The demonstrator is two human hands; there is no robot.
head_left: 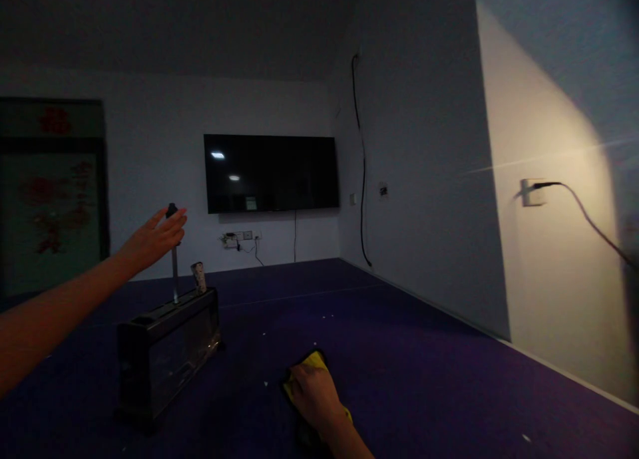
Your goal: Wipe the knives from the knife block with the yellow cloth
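My left hand [158, 236] is raised at the left, its fingers closed around a black knob [172, 210] on top of an upright metal rod. The rod [175, 276] comes up out of a long dark box [170, 346] with glossy sides, standing on the purple surface. A pale speckled roll-like piece [198, 277] sticks up, tilted, from the box's far end. Low in the middle, my right hand [317, 394] presses on a bunched yellow cloth [315, 360] with a dark edge, its fingers wrapped over it. Part of the cloth is hidden beneath the hand.
The broad purple surface [409, 372] has small white scraps scattered on it and runs to the walls. A television [272, 174] hangs ahead above sockets with loose cables. A black cable [363, 199] runs down the right wall; a plugged socket [533, 191] is nearer.
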